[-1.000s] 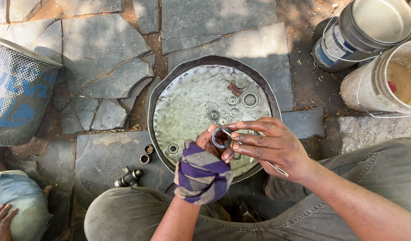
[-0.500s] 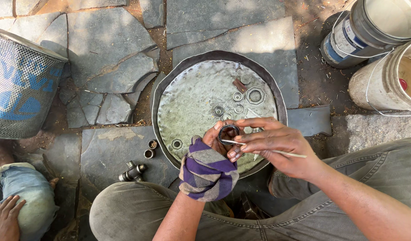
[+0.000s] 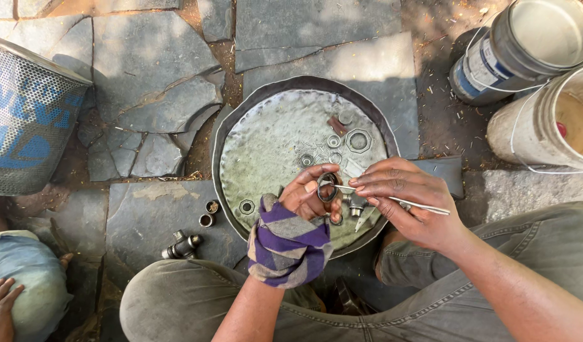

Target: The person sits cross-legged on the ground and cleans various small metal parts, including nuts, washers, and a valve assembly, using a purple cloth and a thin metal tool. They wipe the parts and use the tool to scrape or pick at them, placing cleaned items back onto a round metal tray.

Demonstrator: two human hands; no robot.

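My left hand [image 3: 307, 197], its wrist wrapped in a purple and grey striped cloth [image 3: 288, 244], pinches a small metal ring [image 3: 328, 187] upright over the near edge of a round metal pan [image 3: 266, 152]. Fingers of my right hand [image 3: 409, 199] grip a thin metal rod [image 3: 399, 200] whose tip pokes into the ring. The pan holds oily liquid with several nuts, washers and a large hexagonal nut [image 3: 358, 140] lying in it.
A mesh basket [image 3: 25, 117] stands at the left. Two buckets [image 3: 526, 47] [image 3: 551, 123] stand at the upper right. Small metal cups [image 3: 209, 214] and a metal fitting [image 3: 180, 246] lie on the stone floor. Another person's hand [image 3: 0, 307] and knee show at the lower left.
Both hands stay over the pan's near edge. The rod now points more level into the ring, and my left hand has turned the ring slightly.
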